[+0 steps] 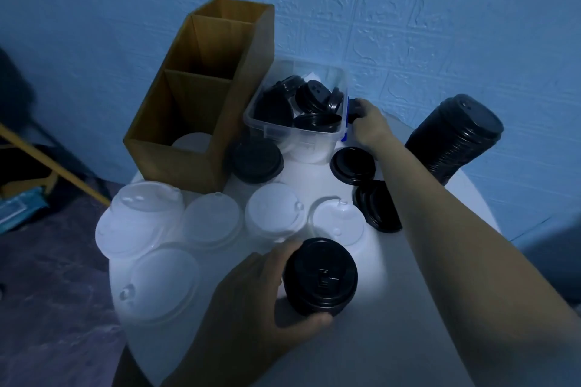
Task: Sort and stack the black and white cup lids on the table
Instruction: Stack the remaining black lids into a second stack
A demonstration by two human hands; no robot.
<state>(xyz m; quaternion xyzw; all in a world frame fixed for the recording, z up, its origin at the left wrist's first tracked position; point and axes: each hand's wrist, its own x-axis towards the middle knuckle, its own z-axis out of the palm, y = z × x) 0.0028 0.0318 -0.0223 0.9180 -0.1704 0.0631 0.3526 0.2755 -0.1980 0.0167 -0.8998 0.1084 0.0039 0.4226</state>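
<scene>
Near the front edge of a round white table (pixel 408 339), a person's left hand (pixel 261 302) grips a short stack of black plastic cup lids (pixel 320 276), with fingers and thumb curled round its sides. Just beyond, five translucent white plastic cup lids (pixel 210 217) lie spread over the tabletop, several overlapping at the rims. To their right, two loose black lids (pixel 353 165) sit beside the outstretched right forearm, the nearer one partly hidden under it. A third black lid (pixel 256 160) rests between the white lids and the containers behind.

Farther back, the right hand (pixel 369 127) reaches to the right wall of a clear rectangular plastic tub (pixel 267 130). Its fingers close on what appears to be a single black lid (pixel 354 110) just outside the tub, though the dim light leaves the grip unclear. A jumble of black lids (pixel 314 97) fills the tub. To its left stands a tall brown cardboard box (pixel 188 72) divided into two compartments, with a white lid (pixel 191 141) showing at the bottom of the nearer one. At far right, a tall stack of black lids (pixel 456 135) leans tilted near a blue textured wall (pixel 440 25).
</scene>
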